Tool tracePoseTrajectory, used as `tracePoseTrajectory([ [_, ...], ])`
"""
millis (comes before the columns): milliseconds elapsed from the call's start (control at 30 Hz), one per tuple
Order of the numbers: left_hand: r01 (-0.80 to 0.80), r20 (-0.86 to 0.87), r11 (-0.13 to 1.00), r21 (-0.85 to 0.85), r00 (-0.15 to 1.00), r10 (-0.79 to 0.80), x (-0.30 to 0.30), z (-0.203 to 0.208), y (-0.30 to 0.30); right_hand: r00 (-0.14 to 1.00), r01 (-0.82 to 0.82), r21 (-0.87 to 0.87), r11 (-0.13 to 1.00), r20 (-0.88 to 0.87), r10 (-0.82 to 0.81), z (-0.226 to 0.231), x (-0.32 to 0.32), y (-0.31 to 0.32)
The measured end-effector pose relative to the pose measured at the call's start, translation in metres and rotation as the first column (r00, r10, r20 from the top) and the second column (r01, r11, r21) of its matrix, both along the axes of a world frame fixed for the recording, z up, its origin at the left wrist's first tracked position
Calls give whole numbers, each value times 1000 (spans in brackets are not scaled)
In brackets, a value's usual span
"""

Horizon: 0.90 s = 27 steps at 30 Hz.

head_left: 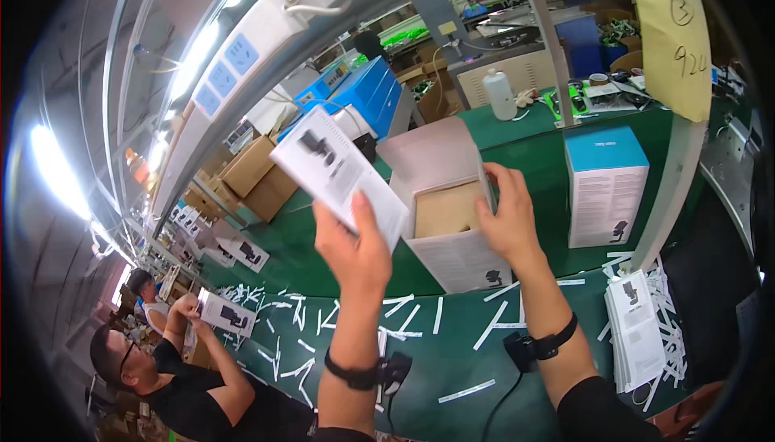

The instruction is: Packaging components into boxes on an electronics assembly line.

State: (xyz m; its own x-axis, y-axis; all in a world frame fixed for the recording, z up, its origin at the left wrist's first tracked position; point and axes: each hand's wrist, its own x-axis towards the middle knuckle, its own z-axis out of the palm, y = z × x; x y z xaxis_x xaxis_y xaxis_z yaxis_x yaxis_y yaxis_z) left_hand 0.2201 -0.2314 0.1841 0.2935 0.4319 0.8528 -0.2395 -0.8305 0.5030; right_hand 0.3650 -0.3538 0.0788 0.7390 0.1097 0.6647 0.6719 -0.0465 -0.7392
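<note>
My left hand grips a white booklet printed with a black device, thumb across its front. The booklet is tilted and held up beside an open white box. That box stands upright on the green table, its lid flap raised at the back. Inside it lies a brown cardboard insert, which covers whatever is beneath. At the box's right wall my right hand is closed on the rim, thumb toward the opening. Both wrists wear black bands with cables.
A closed white box with a blue top stands at the right, behind a stack of booklets. Paper strips litter the table. A metal post rises at the right. On the left, another person holds a white printed box.
</note>
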Motion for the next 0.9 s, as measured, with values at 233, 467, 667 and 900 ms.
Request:
tracePoseTrajectory([
  [233, -41, 163, 995, -95, 985, 56, 71, -44, 51, 1000, -4, 3, 1000, -13, 4, 5, -4, -3],
  [467, -96, 143, 995, -20, 985, 98, 88, -69, 39, 998, 50, -13, 999, -43, -50, 6, 2, -15],
  [667, -161, -24, 983, 93, 986, 164, 85, -71, 24, 997, 73, 26, 997, -39, -72, 6, 2, -15],
  [900, -93, -89, 937, 338, 987, 130, 79, -41, 24, 997, 61, -1, 998, -50, -61, 8, 4, -21],
])
